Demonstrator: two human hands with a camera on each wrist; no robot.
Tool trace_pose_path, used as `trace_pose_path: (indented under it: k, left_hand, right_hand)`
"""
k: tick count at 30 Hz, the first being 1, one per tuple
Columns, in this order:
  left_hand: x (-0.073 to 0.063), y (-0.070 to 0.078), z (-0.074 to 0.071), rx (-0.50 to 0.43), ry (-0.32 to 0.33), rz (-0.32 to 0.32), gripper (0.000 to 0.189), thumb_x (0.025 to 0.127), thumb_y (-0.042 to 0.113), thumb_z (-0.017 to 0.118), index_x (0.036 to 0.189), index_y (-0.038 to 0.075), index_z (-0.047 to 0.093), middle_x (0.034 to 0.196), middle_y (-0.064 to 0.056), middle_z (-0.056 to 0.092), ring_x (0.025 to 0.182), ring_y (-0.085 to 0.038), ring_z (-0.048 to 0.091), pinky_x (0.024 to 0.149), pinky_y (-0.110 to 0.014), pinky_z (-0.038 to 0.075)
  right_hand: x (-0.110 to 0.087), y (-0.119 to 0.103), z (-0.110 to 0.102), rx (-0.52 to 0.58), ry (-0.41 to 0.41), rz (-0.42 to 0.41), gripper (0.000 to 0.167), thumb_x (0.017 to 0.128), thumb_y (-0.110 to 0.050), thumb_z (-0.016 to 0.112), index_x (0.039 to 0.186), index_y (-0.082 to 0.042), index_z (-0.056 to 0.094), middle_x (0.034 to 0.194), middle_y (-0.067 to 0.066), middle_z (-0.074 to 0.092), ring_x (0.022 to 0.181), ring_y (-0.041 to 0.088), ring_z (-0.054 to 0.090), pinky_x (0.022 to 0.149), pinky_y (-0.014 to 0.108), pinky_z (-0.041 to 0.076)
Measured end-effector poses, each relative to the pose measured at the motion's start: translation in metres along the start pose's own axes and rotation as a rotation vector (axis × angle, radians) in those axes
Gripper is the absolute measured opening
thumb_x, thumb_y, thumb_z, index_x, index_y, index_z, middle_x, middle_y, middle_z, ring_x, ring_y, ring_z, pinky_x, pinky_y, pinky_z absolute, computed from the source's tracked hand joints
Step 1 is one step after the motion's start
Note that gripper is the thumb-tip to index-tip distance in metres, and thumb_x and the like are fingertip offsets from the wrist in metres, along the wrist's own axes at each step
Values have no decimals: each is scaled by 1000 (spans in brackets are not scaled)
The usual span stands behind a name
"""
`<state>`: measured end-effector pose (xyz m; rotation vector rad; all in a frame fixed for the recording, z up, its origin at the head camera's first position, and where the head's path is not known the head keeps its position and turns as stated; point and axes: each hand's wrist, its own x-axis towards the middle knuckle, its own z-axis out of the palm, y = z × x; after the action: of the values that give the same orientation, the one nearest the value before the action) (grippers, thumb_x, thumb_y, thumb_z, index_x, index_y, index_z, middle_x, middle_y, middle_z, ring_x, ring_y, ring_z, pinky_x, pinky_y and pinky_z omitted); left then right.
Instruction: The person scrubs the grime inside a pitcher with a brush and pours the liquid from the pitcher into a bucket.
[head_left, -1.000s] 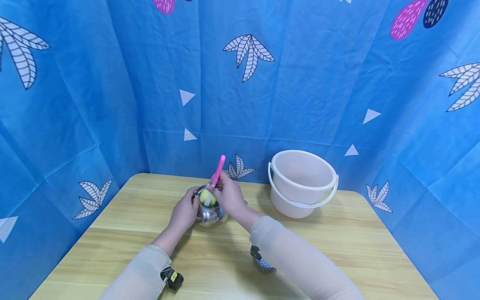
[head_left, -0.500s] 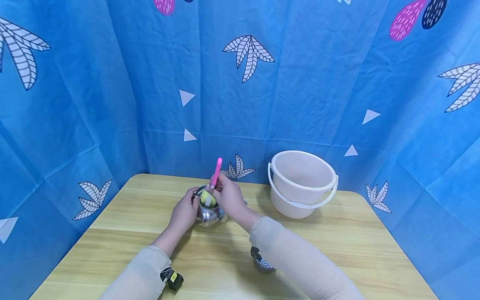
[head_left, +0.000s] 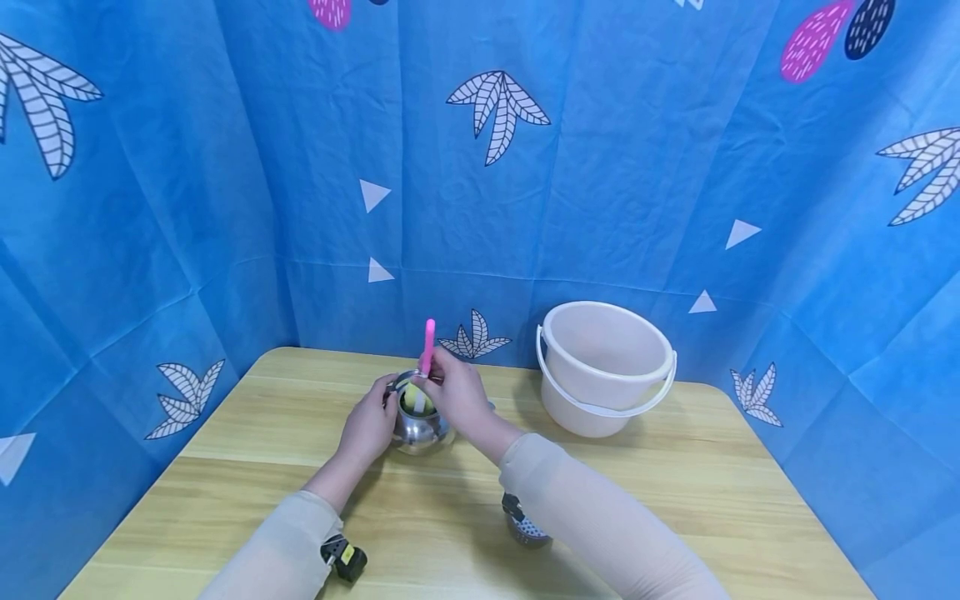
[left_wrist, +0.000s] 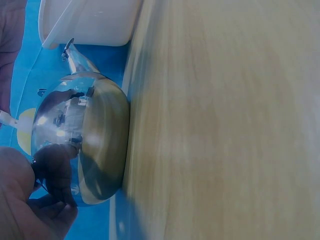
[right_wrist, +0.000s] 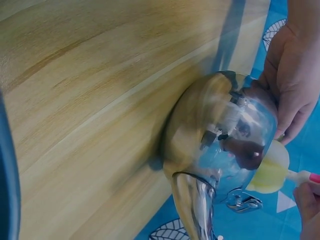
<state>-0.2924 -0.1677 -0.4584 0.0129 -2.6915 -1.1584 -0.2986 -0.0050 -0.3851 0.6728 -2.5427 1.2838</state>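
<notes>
Head view: the lower end of a pink-handled sponge is hidden inside a metal kettle; near bottom centre, a sleeve partly covers a dotted object. Left wrist view: the left hand is cropped, lower left. Right wrist view: the bottom edge cuts the spout; a blue shape, far left, is unidentifiable.

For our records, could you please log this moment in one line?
left hand: holds metal teapot; right hand: grips pink-handled sponge; sponge: partly inside teapot
</notes>
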Motion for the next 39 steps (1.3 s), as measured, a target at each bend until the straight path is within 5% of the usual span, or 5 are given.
trace_pose_path:
  k: [39]
  left_hand:
    - [0,-2,1,14,22,51,43,107,18,44,149,5,42,135,-25,59,116,-42,61,96,-57,50]
  right_hand:
    - [3,-1,-2,-75,-59,-61,24,90,-15,75,113,-12,70,106,5,75,94,13,72,81,19,57]
